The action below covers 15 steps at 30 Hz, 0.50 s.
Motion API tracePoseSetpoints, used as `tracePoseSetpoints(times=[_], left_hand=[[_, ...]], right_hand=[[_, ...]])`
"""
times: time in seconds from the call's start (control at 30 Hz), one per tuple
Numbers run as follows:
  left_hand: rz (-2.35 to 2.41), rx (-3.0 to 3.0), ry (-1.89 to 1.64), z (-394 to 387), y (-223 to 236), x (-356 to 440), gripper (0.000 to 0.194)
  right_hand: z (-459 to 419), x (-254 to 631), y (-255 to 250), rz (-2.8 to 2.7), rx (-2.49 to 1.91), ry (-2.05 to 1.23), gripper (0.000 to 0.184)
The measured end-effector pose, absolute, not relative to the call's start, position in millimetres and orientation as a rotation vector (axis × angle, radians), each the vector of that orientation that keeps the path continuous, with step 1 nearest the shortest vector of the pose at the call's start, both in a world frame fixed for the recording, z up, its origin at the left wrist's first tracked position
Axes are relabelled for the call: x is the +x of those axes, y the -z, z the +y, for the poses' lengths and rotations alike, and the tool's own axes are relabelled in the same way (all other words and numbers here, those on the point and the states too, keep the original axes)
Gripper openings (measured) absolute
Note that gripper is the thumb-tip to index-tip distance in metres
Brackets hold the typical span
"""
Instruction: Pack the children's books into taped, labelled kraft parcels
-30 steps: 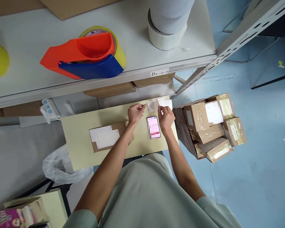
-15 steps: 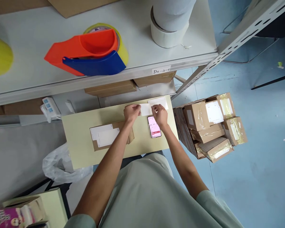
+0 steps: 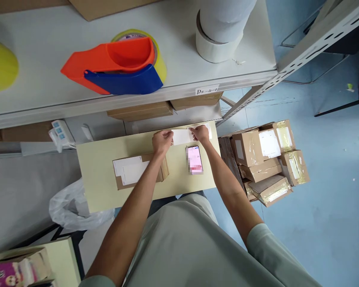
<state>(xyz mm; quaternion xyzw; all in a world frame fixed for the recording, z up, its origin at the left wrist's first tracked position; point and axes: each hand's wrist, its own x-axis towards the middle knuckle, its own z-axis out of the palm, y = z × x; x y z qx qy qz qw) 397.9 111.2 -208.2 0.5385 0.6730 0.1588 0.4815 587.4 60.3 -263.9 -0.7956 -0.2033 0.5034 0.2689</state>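
Observation:
Between my hands a white paper label (image 3: pixel 181 136) is stretched out above the far side of the pale yellow table (image 3: pixel 98 167). My left hand (image 3: pixel 162 142) pinches its left end. At its right end my right hand (image 3: pixel 200 134) has closed its fingers. Behind the right hand lies another white sheet (image 3: pixel 210 129), partly covered. A phone (image 3: pixel 194 160) with a pink screen rests just below the right hand. A cardboard box (image 3: pixel 164 169) with white labels on top sits left of centre, partly hidden by my left forearm.
A grey shelf (image 3: pixel 179 71) spans the top, carrying an orange and blue tape dispenser (image 3: pixel 116 67), yellow tape (image 3: pixel 1 65) and white rolls (image 3: pixel 218 44). To the right, labelled parcels (image 3: pixel 248 149) are piled in a large carton. A clear plastic bag (image 3: pixel 74 207) hangs at the table's left.
Both hands have shifted slightly; the left moved a little left and more of the white label shows between them. The phone's screen display differs.

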Motion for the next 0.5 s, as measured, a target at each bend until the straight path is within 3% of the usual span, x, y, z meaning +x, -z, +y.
tracePoseSetpoints(times=[0.5], left_hand=[[1.703, 1.435, -0.265, 126.1, 226.0, 389.1, 0.018]], right_hand=[[67.1, 588.2, 291.6, -0.377, -2.113, -1.408, 0.048]])
